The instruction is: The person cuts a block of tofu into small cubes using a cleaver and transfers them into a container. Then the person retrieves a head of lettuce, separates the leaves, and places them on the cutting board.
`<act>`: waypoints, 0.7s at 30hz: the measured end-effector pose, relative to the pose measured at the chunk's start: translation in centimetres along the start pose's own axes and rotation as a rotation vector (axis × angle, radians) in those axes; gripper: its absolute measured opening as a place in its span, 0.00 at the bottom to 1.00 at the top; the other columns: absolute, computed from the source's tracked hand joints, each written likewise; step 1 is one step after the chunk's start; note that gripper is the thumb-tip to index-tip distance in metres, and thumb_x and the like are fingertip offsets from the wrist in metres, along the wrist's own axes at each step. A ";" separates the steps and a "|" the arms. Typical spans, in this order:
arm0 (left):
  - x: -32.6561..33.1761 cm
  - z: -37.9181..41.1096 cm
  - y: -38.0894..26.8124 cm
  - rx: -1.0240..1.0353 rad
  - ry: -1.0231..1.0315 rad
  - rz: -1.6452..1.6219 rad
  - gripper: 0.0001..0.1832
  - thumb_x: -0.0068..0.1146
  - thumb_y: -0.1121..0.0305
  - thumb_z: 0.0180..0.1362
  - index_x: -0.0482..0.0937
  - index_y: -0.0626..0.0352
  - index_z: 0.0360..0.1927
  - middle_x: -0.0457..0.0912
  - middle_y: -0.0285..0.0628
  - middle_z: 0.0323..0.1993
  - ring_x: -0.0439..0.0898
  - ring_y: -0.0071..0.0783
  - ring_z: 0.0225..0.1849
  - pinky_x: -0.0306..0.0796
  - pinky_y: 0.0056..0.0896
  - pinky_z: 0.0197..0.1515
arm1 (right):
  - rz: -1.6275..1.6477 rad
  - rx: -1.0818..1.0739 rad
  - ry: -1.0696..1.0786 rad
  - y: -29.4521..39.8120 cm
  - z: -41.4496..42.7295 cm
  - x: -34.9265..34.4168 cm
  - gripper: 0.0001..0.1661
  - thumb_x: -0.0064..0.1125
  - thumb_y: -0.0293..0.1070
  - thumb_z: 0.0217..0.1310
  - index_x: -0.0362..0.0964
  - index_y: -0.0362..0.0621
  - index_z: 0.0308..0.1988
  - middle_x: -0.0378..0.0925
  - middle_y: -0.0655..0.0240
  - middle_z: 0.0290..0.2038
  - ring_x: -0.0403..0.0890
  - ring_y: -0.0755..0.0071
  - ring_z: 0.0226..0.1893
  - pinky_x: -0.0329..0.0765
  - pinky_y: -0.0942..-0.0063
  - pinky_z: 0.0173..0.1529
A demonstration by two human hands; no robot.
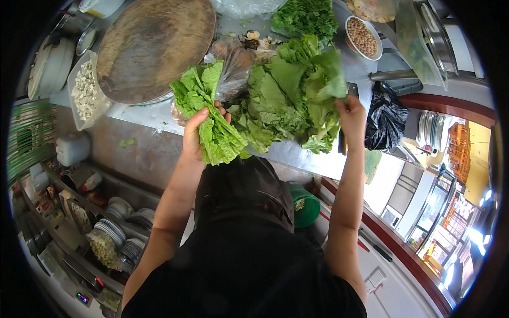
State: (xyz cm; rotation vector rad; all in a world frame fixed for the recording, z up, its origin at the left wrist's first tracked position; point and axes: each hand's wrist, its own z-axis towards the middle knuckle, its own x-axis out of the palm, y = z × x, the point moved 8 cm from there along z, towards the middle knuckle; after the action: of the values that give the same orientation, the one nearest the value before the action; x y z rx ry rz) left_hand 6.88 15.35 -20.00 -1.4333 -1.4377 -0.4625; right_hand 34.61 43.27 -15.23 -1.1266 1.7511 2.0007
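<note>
My left hand (197, 129) grips a bunch of green leafy vegetable (212, 123), its leaves stacked together and hanging past the table's front edge. Over the right part of the pile, my right hand (352, 113) pinches a single leaf (328, 75) that is blurred at its outer edge. Between the two hands a loose pile of leafy greens (278, 99) lies on the metal table (314, 165). Behind the held bunch sits a clear plastic bag (234, 67) with brownish round things inside.
A round wooden chopping block (155, 47) takes up the back left, beside a tub of white cubes (84, 91). Farther back are fresh herbs (304, 20) and a bowl of beans (362, 36). A black plastic bag (385, 117) hangs at the right edge; a green bucket (305, 204) stands below.
</note>
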 end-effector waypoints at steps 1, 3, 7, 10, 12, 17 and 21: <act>0.1 0.0 0.1 -0.004 0.003 -0.004 0.19 0.66 0.63 0.57 0.78 0.61 0.49 0.83 0.42 0.40 0.82 0.37 0.47 0.76 0.40 0.59 | 0.041 0.005 -0.006 -0.5 0.3 -1.2 0.14 0.66 0.31 0.62 0.71 0.34 0.30 0.67 0.68 0.20 0.63 0.77 0.22 0.63 0.72 0.29; 0.3 0.3 0.1 -0.011 0.013 -0.009 0.19 0.66 0.63 0.57 0.78 0.61 0.49 0.82 0.42 0.40 0.82 0.37 0.47 0.76 0.40 0.59 | 0.087 0.022 0.000 -1.0 0.9 -2.4 0.17 0.65 0.31 0.65 0.67 0.35 0.28 0.61 0.73 0.20 0.58 0.80 0.23 0.59 0.73 0.28; 0.9 1.0 0.3 0.003 0.085 -0.023 0.19 0.65 0.63 0.57 0.77 0.60 0.50 0.82 0.41 0.43 0.81 0.36 0.49 0.76 0.39 0.60 | 0.515 0.147 0.098 -2.5 1.5 -1.6 0.10 0.57 0.26 0.72 0.71 0.39 0.32 0.71 0.79 0.28 0.66 0.87 0.31 0.65 0.84 0.37; 2.1 1.4 0.9 -0.080 0.205 -0.105 0.25 0.64 0.63 0.58 0.74 0.63 0.57 0.81 0.42 0.49 0.81 0.35 0.51 0.75 0.39 0.62 | 0.938 0.270 0.186 -3.0 0.7 -0.5 0.09 0.52 0.20 0.71 0.75 0.36 0.48 0.80 0.67 0.46 0.77 0.78 0.45 0.72 0.77 0.51; 3.2 1.9 1.6 -0.106 0.247 -0.136 0.30 0.63 0.63 0.58 0.71 0.64 0.63 0.79 0.44 0.55 0.80 0.35 0.54 0.75 0.39 0.63 | 0.989 0.331 0.203 -2.6 0.2 0.8 0.15 0.52 0.19 0.69 0.74 0.37 0.54 0.80 0.64 0.51 0.78 0.73 0.50 0.73 0.74 0.54; 5.2 2.9 5.4 -0.262 0.282 -0.102 0.36 0.63 0.66 0.55 0.67 0.62 0.69 0.77 0.48 0.62 0.78 0.43 0.61 0.72 0.48 0.66 | 0.653 0.249 0.364 3.8 -0.4 5.0 0.18 0.62 0.24 0.60 0.77 0.35 0.51 0.83 0.64 0.44 0.81 0.70 0.43 0.76 0.70 0.49; 4.1 4.5 7.2 -0.262 0.086 0.237 0.34 0.61 0.64 0.55 0.70 0.64 0.66 0.79 0.51 0.59 0.80 0.49 0.58 0.73 0.53 0.63 | 0.523 0.001 0.511 10.9 -1.3 8.9 0.21 0.66 0.27 0.57 0.77 0.32 0.50 0.84 0.64 0.39 0.82 0.72 0.37 0.78 0.72 0.45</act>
State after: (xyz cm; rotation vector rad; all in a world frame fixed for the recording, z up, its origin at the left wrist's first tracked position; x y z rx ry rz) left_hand 12.56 22.77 -21.14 -1.7464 -1.1510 -0.5689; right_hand 22.17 36.83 -13.30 -1.3808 2.5210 2.1005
